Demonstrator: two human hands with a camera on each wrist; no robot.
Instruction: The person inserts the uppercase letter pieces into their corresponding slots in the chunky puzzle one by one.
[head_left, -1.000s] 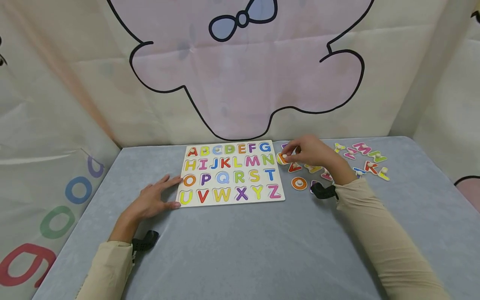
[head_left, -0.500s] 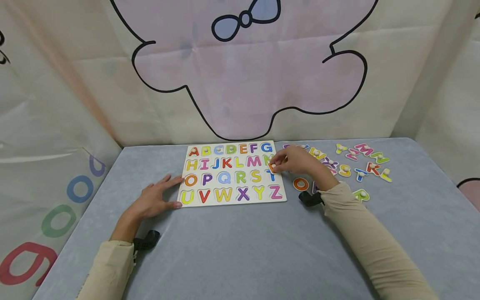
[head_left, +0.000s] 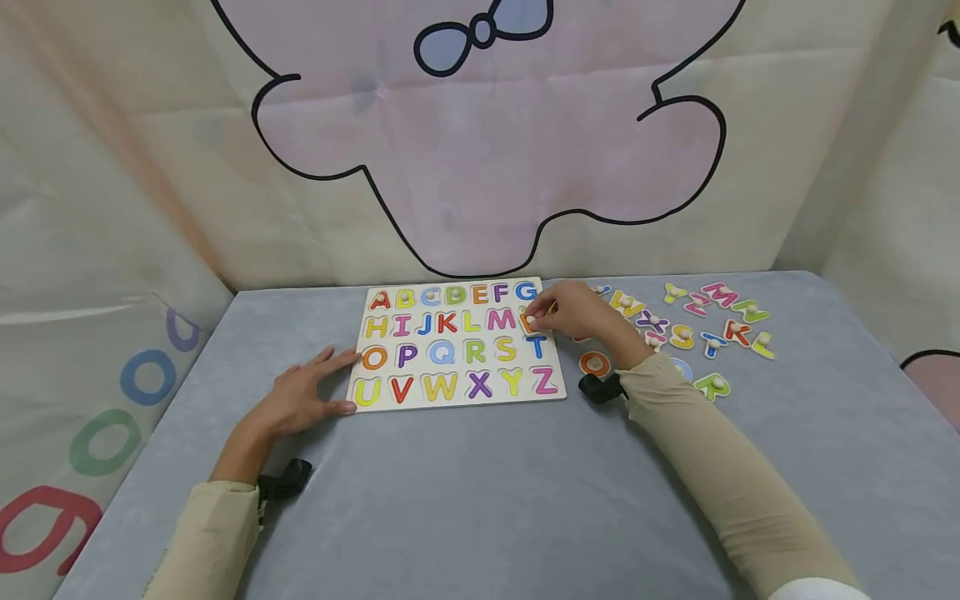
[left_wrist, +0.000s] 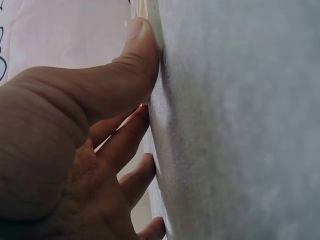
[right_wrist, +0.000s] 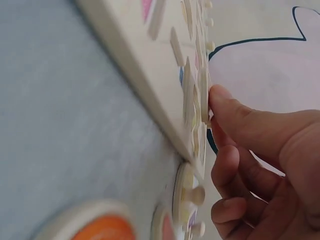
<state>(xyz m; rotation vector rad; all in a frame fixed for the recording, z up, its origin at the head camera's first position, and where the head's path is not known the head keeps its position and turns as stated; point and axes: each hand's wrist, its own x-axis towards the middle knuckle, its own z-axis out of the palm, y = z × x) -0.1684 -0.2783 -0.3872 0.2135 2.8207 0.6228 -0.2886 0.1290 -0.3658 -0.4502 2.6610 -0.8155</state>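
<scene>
A white alphabet puzzle board (head_left: pixel 422 353) with coloured letters lies on the grey-blue table. Its left edge is touched by my left hand (head_left: pixel 296 400), fingers extended and thumb at the near left corner; the left wrist view shows the thumb (left_wrist: pixel 137 55) against the edge. My right hand (head_left: pixel 577 310) pinches an orange letter piece (head_left: pixel 525 323) by its knob, over the end of the board's second row, and covers the N there. Which letter it is cannot be read. From the right wrist view, the held piece (right_wrist: pixel 204 95) appears edge-on, close to the board's face.
Loose knobbed letters lie right of the board, among them an orange O (head_left: pixel 595 363), a blue T (head_left: pixel 712 344), a red K (head_left: pixel 738 333) and a magenta M (head_left: pixel 720 293). A green piece (head_left: pixel 711 385) lies beside the right sleeve. Printed cloth (head_left: pixel 450 167) hangs behind the table.
The right hand has carried the orange letter piece left from among the loose letters onto the board, then slightly farther up and left. The left hand has stayed at the board's edge.
</scene>
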